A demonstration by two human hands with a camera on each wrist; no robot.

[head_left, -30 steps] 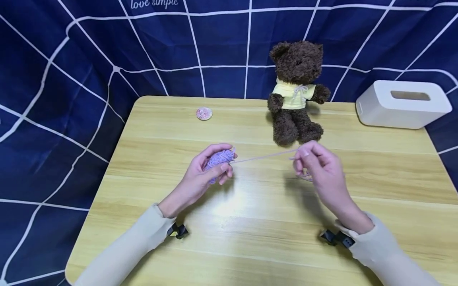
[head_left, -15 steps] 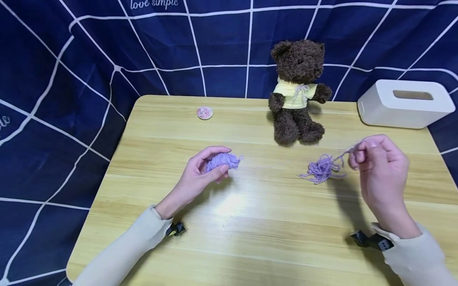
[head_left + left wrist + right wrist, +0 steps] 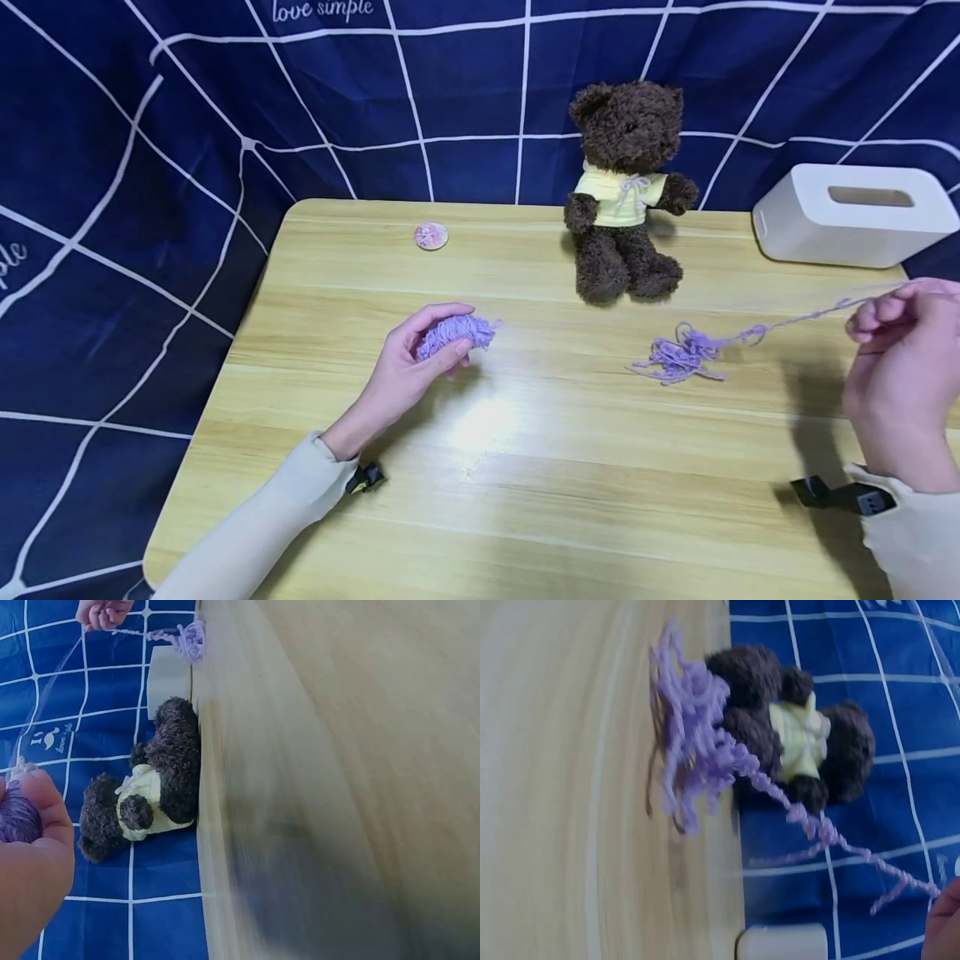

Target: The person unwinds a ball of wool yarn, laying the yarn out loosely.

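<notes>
My left hand (image 3: pixel 401 367) grips a small wound ball of lilac yarn (image 3: pixel 453 335) between fingers and thumb, raised over the table's left-middle. At the far right of the head view, my right hand (image 3: pixel 911 358) pinches yarn with curled fingers. From it a knotted, twisted strand (image 3: pixel 813 317) slopes down to a loose tangle of the same yarn (image 3: pixel 678 357) in front of the bear. The right wrist view shows the tangle (image 3: pixel 694 727) with several loose ends. In the left wrist view, a thin blurred strand (image 3: pixel 49 690) runs between the ball and the right hand.
A brown teddy bear (image 3: pixel 626 158) in a yellow top sits at the table's back edge. To its right stands a white tissue box (image 3: pixel 855 217). A round pink-patterned disc (image 3: pixel 431 236) lies at the back left. Blue gridded cloth (image 3: pixel 465 92) hangs behind the wooden table (image 3: pixel 525 517).
My right hand has moved far to the right, away from the left hand, drawing out the yarn. The tangle now shows with a longer strand to that hand. My left hand has barely shifted.
</notes>
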